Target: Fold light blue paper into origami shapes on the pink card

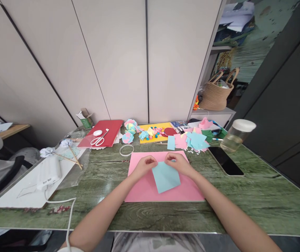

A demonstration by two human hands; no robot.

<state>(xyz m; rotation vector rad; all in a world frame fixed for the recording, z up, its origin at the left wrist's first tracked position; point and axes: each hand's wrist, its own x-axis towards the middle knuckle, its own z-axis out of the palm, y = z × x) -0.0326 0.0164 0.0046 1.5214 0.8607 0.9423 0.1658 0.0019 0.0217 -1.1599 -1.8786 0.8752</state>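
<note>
A light blue square of paper (166, 177) hangs between my two hands, slightly tilted, over a larger pink sheet (141, 190) lying on the green table. My left hand (146, 165) pinches the blue paper at its upper left corner, thumb and forefinger together. At the upper right edge, my right hand (179, 163) pinches the same paper in a like way. Beyond the pink sheet lie a small blue paper piece (171, 142) and a pile of blue and pink cut papers (197, 140).
On the green table (105, 175), a roll of tape (126, 150), scissors (99, 139) on a red folder (110, 129), and paper flowers (130, 126) stand behind. A phone (225, 161) and a lidded jar (237, 134) are right; a white power bank (48, 172) with a cable is left.
</note>
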